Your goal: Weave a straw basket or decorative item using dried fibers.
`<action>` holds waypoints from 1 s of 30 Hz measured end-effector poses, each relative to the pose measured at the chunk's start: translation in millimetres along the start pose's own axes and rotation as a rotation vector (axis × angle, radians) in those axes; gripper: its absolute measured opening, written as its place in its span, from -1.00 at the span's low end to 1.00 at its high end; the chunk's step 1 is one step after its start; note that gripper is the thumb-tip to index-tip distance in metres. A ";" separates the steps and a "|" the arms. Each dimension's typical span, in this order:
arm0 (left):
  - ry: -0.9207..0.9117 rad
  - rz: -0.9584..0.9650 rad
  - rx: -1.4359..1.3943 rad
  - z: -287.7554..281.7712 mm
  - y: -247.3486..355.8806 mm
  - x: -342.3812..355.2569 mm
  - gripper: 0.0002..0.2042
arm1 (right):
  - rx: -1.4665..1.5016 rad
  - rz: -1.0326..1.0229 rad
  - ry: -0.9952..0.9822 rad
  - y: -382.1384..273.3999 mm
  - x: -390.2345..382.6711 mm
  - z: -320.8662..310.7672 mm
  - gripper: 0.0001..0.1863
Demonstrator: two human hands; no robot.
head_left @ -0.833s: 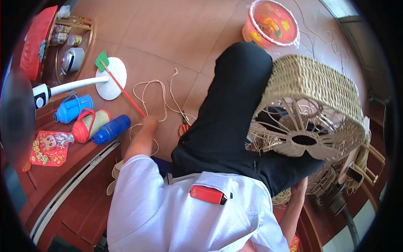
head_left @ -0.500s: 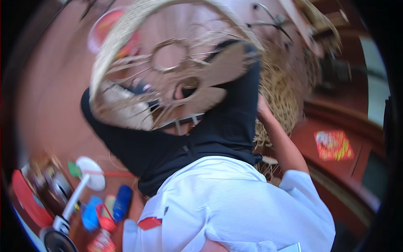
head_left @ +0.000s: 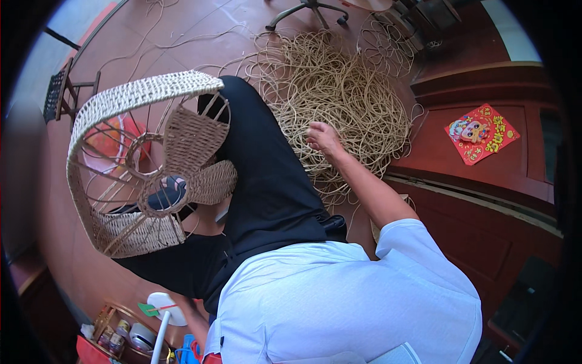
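A half-woven wicker frame (head_left: 145, 88) in pale cord rests across my thighs, with a wide woven rim, two small rings, bare spokes and several filled-in panels. To its right, my right hand (head_left: 325, 139) hangs over a big heap of loose tan cord (head_left: 357, 91). Its fingers are curled in; whether a strand is between them does not show. My left hand (head_left: 180, 298) is down at the lower left beside a round white disc (head_left: 167, 308) on a white stem, which covers its fingers. Neither hand touches the wicker frame.
A wooden box (head_left: 112, 315) of jars stands at the lower left. Right of me, a red festive card (head_left: 482, 133) lies on dark red wooden furniture (head_left: 418, 145). Beyond the cord is a wheeled chair base (head_left: 306, 9); a wooden chair (head_left: 70, 91) stands far left.
My view has swung, bringing the cord heap to the middle. The wicker frame now leans over my left side. My right hand, mostly hidden earlier, shows over the heap.
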State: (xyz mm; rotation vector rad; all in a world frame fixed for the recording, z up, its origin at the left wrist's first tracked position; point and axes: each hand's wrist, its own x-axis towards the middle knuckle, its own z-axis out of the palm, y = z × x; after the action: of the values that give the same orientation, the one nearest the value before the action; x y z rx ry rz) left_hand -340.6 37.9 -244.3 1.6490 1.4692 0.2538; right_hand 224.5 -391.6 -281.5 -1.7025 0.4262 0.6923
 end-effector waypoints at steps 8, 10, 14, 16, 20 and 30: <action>0.361 0.682 -0.069 -6.9 304.8 -19.3 -0.75 | 0.322 0.206 0.016 12.5 57.6 48.0 -0.65; 0.358 0.754 0.011 11.5 339.3 -41.9 -0.77 | 0.340 0.245 -0.039 7.5 56.9 47.5 -0.81; 0.187 0.939 0.021 48.4 373.0 -69.5 -0.80 | 0.343 0.035 -0.097 -12.4 44.2 24.7 -0.78; 0.138 0.934 -0.018 73.5 385.6 -79.4 -0.85 | 0.296 -0.109 -0.019 -40.7 29.4 -4.6 -0.74; -0.150 1.005 -0.041 104.2 402.7 -87.1 -0.82 | 0.156 -0.463 0.233 -128.8 -42.1 -34.2 -0.68; -0.949 0.797 -0.073 174.3 439.0 -157.8 -0.46 | 0.603 -0.199 -0.973 -169.3 -228.8 53.4 -0.61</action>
State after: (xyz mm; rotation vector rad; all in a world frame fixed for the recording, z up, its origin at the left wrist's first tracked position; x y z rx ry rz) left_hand 36.9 -140.7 26.9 1.8302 0.0760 -0.0616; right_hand 144.0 -317.4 -13.4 -0.6923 -0.2157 1.0181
